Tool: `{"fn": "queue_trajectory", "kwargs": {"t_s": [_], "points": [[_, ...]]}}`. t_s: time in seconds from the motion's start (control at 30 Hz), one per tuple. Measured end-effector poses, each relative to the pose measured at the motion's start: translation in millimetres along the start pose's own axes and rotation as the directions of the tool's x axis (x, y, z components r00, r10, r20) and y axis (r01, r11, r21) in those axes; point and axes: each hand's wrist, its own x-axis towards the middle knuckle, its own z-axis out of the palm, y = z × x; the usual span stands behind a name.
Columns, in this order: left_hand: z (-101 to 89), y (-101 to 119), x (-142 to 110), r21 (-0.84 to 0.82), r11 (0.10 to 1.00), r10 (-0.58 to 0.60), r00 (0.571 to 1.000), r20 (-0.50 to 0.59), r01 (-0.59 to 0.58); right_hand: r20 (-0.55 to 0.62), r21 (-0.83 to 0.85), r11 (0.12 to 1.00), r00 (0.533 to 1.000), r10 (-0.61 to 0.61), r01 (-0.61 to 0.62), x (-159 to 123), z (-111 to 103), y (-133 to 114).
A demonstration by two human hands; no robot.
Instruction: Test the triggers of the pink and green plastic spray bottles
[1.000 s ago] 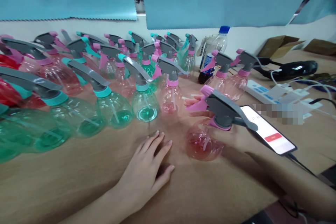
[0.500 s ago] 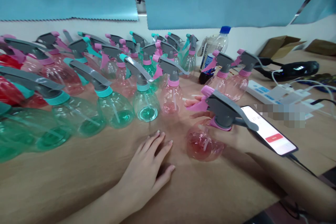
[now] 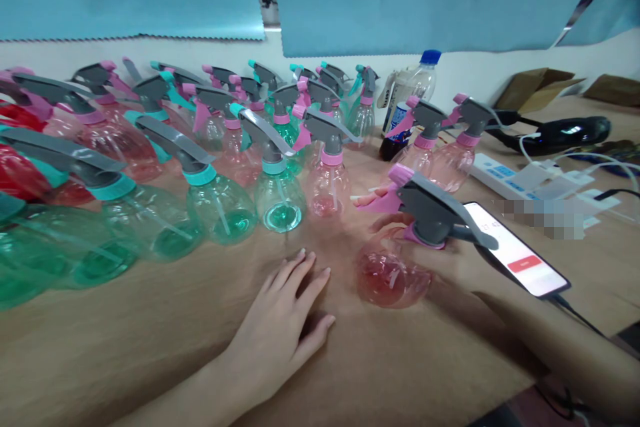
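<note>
My right hand (image 3: 453, 263) is closed round the neck of a pink spray bottle (image 3: 387, 280), partly hidden behind the bottle and its grey head. Its fingers reach forward to the pink trigger. The bottle stands upright on the table with some liquid inside. My left hand (image 3: 280, 307) lies palm down on the tabletop, fingers spread, holding nothing. Just beyond it are a clear green spray bottle (image 3: 281, 203) with a teal collar and another pink spray bottle (image 3: 329, 190).
Several green and pink spray bottles crowd the left and back of the table (image 3: 165, 333). Two pink ones stand back right, near a blue-capped drink bottle (image 3: 423, 83). A lit phone (image 3: 520, 253), a white power strip (image 3: 505, 177) and cables lie at the right.
The view shifts very slightly, and everything in it drifts a little to the right. My left hand stays flat on the table; my right hand keeps its hold on the pink spray bottle.
</note>
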Motion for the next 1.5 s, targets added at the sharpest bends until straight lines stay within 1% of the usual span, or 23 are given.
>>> {"fn": "queue_trajectory", "kwargs": {"t_s": [0.1, 0.2, 0.33, 0.47, 0.6, 0.73, 0.8, 0.9, 1.0, 1.1, 1.27, 1.4, 1.5], "points": [[-0.4, 0, 0, 0.004, 1.0, 0.002, 1.0, 0.013, -0.002, 0.042, 0.093, 0.994, 0.998, 0.049, -0.052, -1, -2, -1], [-0.4, 0, 1, 0.009, 1.0, 0.003, 1.0, 0.008, -0.003, 0.044, 0.132, 0.988, 0.996, 0.081, -0.086, -2, -2, -2], [0.0, 0, 0, 0.008, 1.0, 0.003, 1.0, 0.003, -0.003, 0.034, 0.119, 0.988, 0.995, 0.099, -0.102, -3, -2, -3], [-0.9, 0, 1, 0.005, 1.0, 0.0, 1.0, 0.008, 0.0, 0.008, 0.098, 0.991, 0.996, 0.09, -0.09, -2, -3, -8], [-2.0, 1, 2, -0.001, 1.0, -0.002, 1.0, 0.013, 0.002, -0.015, 0.03, 0.994, 0.994, 0.11, -0.109, 0, -5, -15], [-1.7, 0, 1, -0.011, 1.0, -0.006, 1.0, 0.003, 0.006, -0.029, 0.033, 0.995, 0.995, 0.093, -0.092, -1, -5, -14], [-1.2, 0, 1, -0.009, 1.0, -0.007, 1.0, 0.0, 0.007, -0.047, 0.039, 0.994, 0.993, 0.105, -0.103, -1, -4, -10], [-0.7, 0, 2, 0.001, 1.0, -0.006, 1.0, 0.007, 0.006, -0.03, 0.061, 0.993, 0.994, 0.104, -0.102, 0, -2, -7], [-0.6, 0, 1, 0.011, 1.0, -0.001, 1.0, 0.007, 0.001, 0.002, 0.083, 0.994, 0.997, 0.074, -0.074, 3, -1, -10], [-0.8, 0, 1, 0.017, 1.0, -0.002, 1.0, 0.008, 0.002, 0.019, 0.083, 0.993, 0.997, 0.08, -0.081, 5, -1, -13], [-0.6, 0, 1, 0.013, 1.0, 0.005, 1.0, 0.008, -0.005, -0.009, 0.089, 0.996, 1.0, 0.025, -0.024, 1, 0, -8], [-0.6, 0, 1, 0.018, 1.0, 0.007, 1.0, 0.014, -0.007, 0.01, 0.07, 0.997, 0.999, 0.037, -0.037, 0, 1, -6], [-0.6, 0, 1, 0.02, 1.0, 0.005, 1.0, 0.011, -0.005, 0.005, 0.088, 0.995, 0.999, 0.036, -0.036, 0, 1, -5]]}}
